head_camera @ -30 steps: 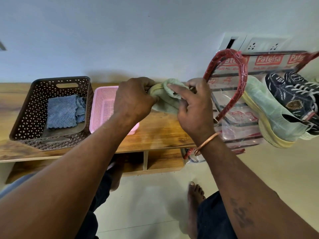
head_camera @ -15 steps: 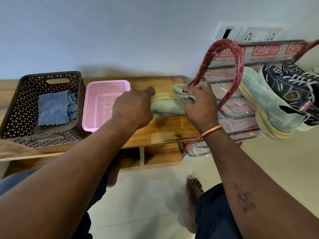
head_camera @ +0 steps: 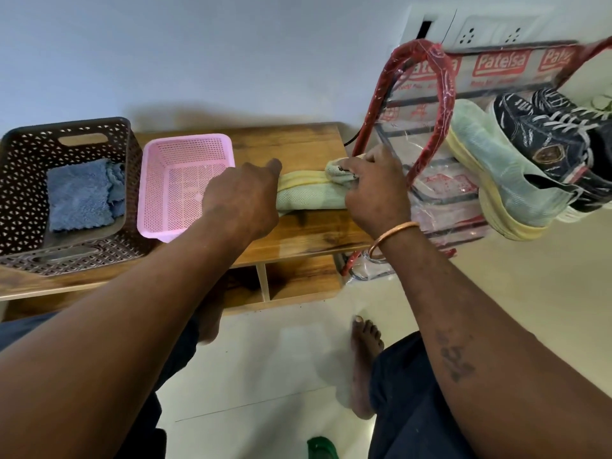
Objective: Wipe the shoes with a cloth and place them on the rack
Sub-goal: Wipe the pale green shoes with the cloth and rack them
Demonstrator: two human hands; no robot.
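A pale green shoe with a yellow sole lies on its side on the wooden bench. My left hand grips its left end. My right hand pinches a small pale cloth against the shoe's right end. To the right stands the red, plastic-wrapped rack. A matching green shoe and dark sneakers sit on it.
A pink basket sits just left of my left hand. Further left is a brown perforated basket holding a blue cloth. Wall sockets are above the rack. My bare foot rests on the tiled floor.
The shoe came down from mid-air onto the bench and now lies flat. My right hand slid with the cloth to the shoe's right end.
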